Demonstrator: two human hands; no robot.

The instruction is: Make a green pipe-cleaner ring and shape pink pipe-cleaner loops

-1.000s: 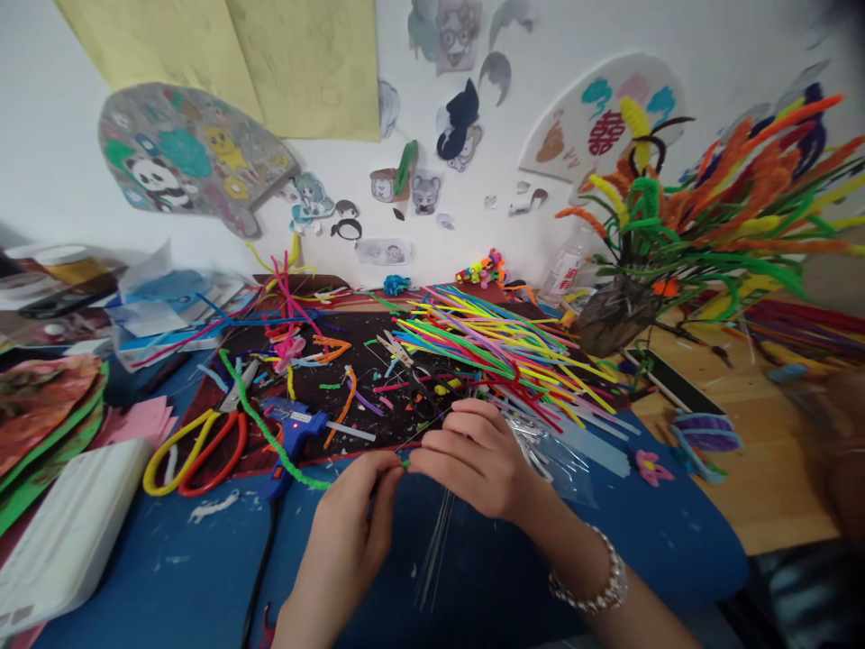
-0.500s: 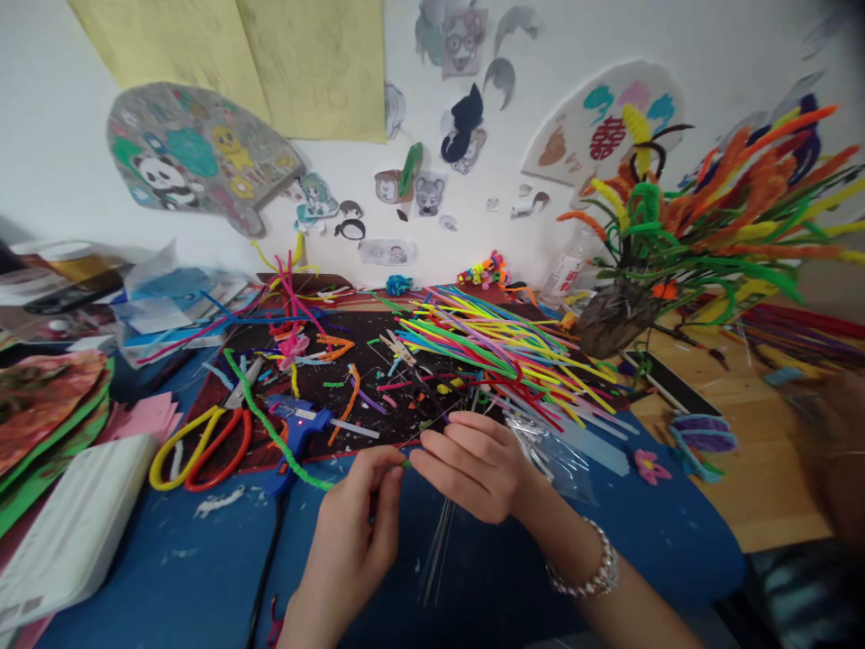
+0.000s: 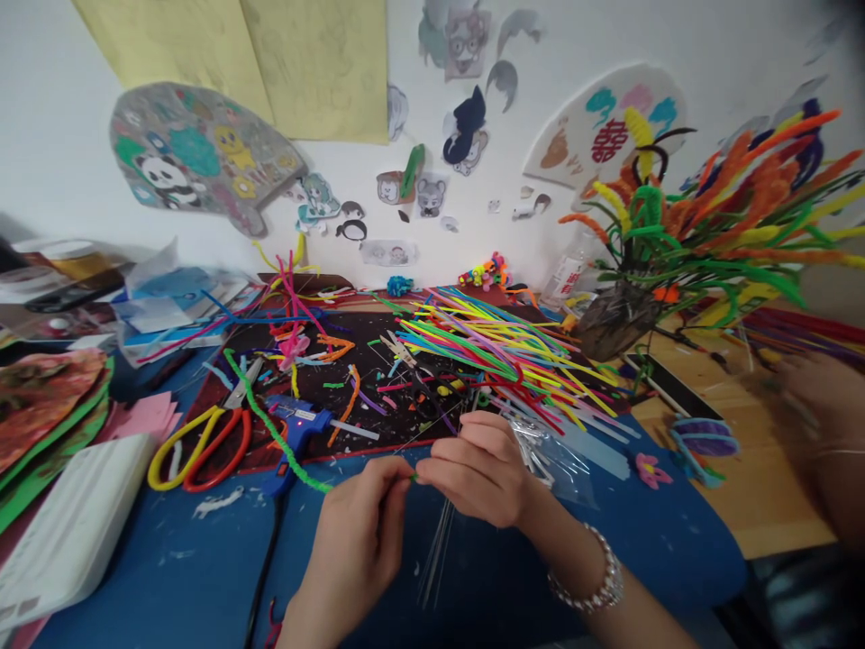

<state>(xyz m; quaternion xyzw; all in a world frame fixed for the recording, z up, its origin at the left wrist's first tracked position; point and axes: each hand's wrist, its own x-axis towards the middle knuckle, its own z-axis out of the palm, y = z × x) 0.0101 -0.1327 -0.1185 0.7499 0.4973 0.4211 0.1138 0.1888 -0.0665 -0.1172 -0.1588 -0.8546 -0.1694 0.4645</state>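
Note:
My left hand (image 3: 358, 532) is closed, thumb and forefinger pinched at a small green bit of a pipe cleaner. Up and to the left from this hand runs a long fuzzy green pipe cleaner (image 3: 276, 428); whether it joins the bit at my fingertips is hidden. My right hand (image 3: 478, 470), a beaded bracelet on its wrist, has curled fingers meeting the left fingertips at the same green bit. Thin metal wires (image 3: 439, 554) lie on the blue table cover just below my right hand. A blue glue gun (image 3: 297, 428) rests left of my hands.
Yellow-and-red scissors (image 3: 217, 443) lie at the left, near a white box (image 3: 74, 523). A pile of coloured pipe cleaners (image 3: 493, 342) covers the dark mat. Farther right stand a vase (image 3: 618, 320) of pipe-cleaner stems and a phone (image 3: 676, 388). Another person's blurred hand (image 3: 821, 388) is at the right.
My joined hands have shifted slightly right and down, still pinching together. At the right, the other person's hand has come up over the wooden surface.

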